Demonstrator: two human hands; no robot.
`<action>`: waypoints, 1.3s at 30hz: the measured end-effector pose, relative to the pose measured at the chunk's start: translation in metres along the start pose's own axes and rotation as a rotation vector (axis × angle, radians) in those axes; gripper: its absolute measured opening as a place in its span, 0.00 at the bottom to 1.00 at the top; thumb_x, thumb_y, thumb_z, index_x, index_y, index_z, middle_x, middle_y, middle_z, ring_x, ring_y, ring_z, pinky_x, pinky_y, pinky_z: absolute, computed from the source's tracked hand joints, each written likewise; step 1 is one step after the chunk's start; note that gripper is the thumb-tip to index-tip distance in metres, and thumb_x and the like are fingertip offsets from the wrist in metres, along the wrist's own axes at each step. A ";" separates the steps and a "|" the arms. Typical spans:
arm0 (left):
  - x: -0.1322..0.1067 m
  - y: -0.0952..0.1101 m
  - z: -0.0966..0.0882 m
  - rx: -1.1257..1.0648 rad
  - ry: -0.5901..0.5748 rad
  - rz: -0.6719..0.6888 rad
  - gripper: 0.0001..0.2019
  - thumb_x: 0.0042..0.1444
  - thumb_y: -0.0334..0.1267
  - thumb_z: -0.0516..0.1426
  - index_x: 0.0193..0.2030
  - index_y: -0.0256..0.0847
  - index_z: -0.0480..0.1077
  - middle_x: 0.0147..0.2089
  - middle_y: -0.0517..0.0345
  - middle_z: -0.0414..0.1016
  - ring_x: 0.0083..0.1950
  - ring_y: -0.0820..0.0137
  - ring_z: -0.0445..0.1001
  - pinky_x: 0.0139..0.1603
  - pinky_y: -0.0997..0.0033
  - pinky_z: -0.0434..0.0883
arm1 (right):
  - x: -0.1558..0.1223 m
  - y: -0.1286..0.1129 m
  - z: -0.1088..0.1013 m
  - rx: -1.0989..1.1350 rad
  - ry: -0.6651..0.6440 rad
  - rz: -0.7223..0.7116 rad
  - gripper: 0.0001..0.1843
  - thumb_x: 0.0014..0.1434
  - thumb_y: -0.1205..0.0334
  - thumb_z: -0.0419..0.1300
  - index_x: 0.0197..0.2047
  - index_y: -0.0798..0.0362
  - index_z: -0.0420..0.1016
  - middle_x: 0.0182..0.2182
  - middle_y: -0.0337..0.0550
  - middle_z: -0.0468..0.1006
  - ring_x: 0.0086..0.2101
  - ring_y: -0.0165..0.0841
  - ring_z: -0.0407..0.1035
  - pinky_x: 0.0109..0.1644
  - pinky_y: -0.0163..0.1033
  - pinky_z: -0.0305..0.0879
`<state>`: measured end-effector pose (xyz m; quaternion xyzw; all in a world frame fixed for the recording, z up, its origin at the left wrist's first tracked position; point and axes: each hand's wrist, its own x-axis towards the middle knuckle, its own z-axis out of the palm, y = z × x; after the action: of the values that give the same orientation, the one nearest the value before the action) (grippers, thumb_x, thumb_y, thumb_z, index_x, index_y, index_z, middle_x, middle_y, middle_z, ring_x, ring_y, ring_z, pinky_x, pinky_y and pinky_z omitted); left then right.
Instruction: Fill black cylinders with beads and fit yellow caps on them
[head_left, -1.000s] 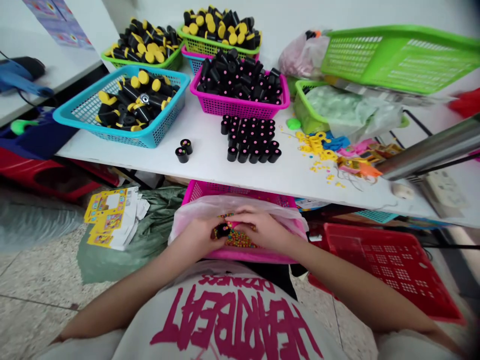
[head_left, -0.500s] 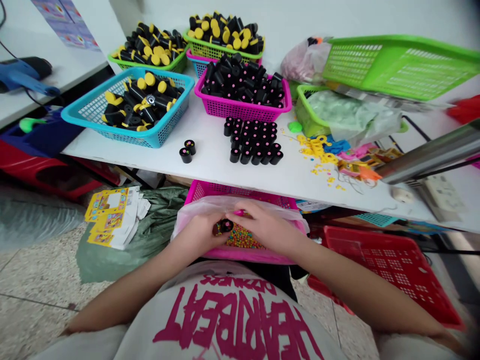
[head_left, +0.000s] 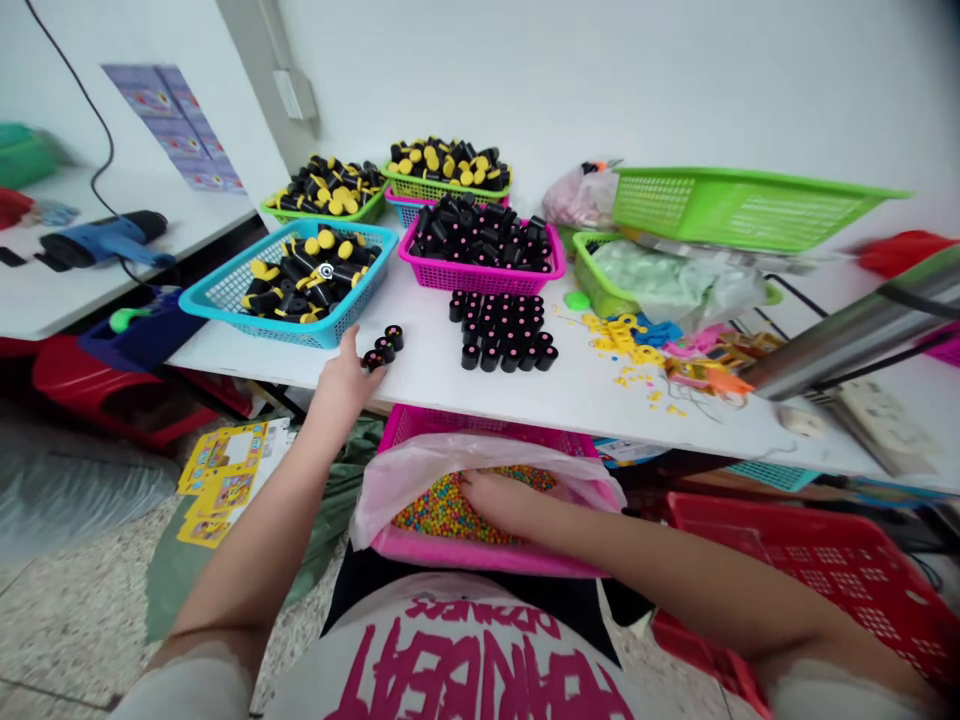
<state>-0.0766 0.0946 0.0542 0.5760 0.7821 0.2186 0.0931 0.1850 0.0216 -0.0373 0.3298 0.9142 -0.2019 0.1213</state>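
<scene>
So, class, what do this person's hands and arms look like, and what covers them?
The left hand and right hand show no gloves. The forearms are uncovered below pale sleeves; the pale shirt has magenta lettering.

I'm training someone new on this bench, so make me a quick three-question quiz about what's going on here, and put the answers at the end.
1. Which hand is down among the little coloured balls?
2. How many black cups stand in the short row at the left hand?
3. Where does the blue basket sit?
A) On the floor
B) On the white table
C) Inside the red crate

Key: 1. The right hand. 2. Three. 3. B.
</scene>
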 end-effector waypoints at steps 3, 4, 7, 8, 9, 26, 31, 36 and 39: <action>0.003 0.006 -0.002 0.015 0.009 0.007 0.41 0.55 0.40 0.62 0.72 0.34 0.49 0.50 0.38 0.78 0.52 0.49 0.78 0.51 0.56 0.72 | 0.013 -0.010 0.004 0.001 0.037 -0.061 0.15 0.59 0.77 0.53 0.41 0.57 0.79 0.44 0.54 0.80 0.40 0.41 0.77 0.45 0.41 0.74; 0.003 0.010 -0.005 0.023 0.034 0.039 0.40 0.55 0.40 0.63 0.71 0.34 0.51 0.53 0.35 0.76 0.53 0.49 0.77 0.52 0.55 0.72 | 0.016 -0.013 0.005 0.006 0.050 -0.083 0.14 0.59 0.76 0.54 0.39 0.55 0.79 0.43 0.52 0.80 0.39 0.40 0.77 0.43 0.40 0.74; 0.009 0.033 -0.007 -0.002 0.104 0.219 0.29 0.58 0.39 0.60 0.65 0.35 0.61 0.57 0.35 0.70 0.54 0.51 0.76 0.56 0.54 0.71 | 0.027 -0.017 0.008 0.056 0.037 -0.138 0.11 0.57 0.74 0.57 0.37 0.54 0.79 0.42 0.51 0.80 0.35 0.40 0.77 0.39 0.40 0.74; 0.015 0.043 -0.004 -0.021 0.092 0.274 0.25 0.59 0.37 0.59 0.63 0.35 0.63 0.57 0.36 0.69 0.54 0.53 0.75 0.57 0.54 0.70 | 0.030 -0.018 0.010 0.076 0.019 -0.153 0.10 0.55 0.74 0.58 0.38 0.56 0.79 0.42 0.52 0.80 0.34 0.40 0.77 0.37 0.41 0.74; 0.023 0.055 0.000 -0.038 0.060 0.318 0.22 0.61 0.35 0.58 0.62 0.36 0.64 0.56 0.38 0.69 0.54 0.54 0.75 0.59 0.55 0.69 | 0.034 -0.019 0.011 0.093 0.001 -0.167 0.10 0.54 0.74 0.59 0.39 0.57 0.78 0.44 0.53 0.80 0.34 0.40 0.77 0.36 0.41 0.74; 0.067 0.113 0.016 -0.095 -0.074 0.381 0.15 0.54 0.38 0.61 0.47 0.31 0.72 0.45 0.44 0.79 0.44 0.61 0.77 0.48 0.64 0.71 | 0.029 -0.003 0.003 0.440 -0.027 -0.214 0.25 0.53 0.75 0.60 0.54 0.52 0.78 0.47 0.44 0.82 0.43 0.36 0.76 0.49 0.36 0.69; -0.019 0.078 -0.018 -0.226 -0.198 0.602 0.18 0.53 0.43 0.62 0.50 0.40 0.74 0.33 0.61 0.78 0.31 0.71 0.74 0.39 0.71 0.70 | 0.007 0.009 -0.008 0.678 0.033 -0.202 0.17 0.58 0.66 0.65 0.51 0.54 0.79 0.47 0.46 0.82 0.45 0.35 0.75 0.52 0.38 0.68; -0.112 0.032 -0.001 -0.270 -0.547 0.572 0.11 0.51 0.35 0.59 0.43 0.42 0.76 0.30 0.62 0.78 0.28 0.73 0.73 0.31 0.75 0.68 | -0.027 0.015 -0.024 0.757 0.115 -0.104 0.14 0.59 0.65 0.64 0.49 0.52 0.79 0.44 0.44 0.83 0.43 0.34 0.76 0.52 0.41 0.69; -0.143 0.016 0.021 -0.276 -0.652 0.478 0.11 0.48 0.32 0.59 0.40 0.41 0.76 0.31 0.60 0.79 0.29 0.71 0.74 0.31 0.74 0.68 | -0.041 0.013 -0.031 0.788 0.168 -0.087 0.14 0.61 0.67 0.62 0.49 0.52 0.79 0.44 0.43 0.83 0.44 0.33 0.76 0.53 0.41 0.69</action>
<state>-0.0087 -0.0317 0.0273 0.7621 0.5198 0.1430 0.3585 0.2217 0.0213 0.0014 0.3273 0.7866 -0.5143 -0.0982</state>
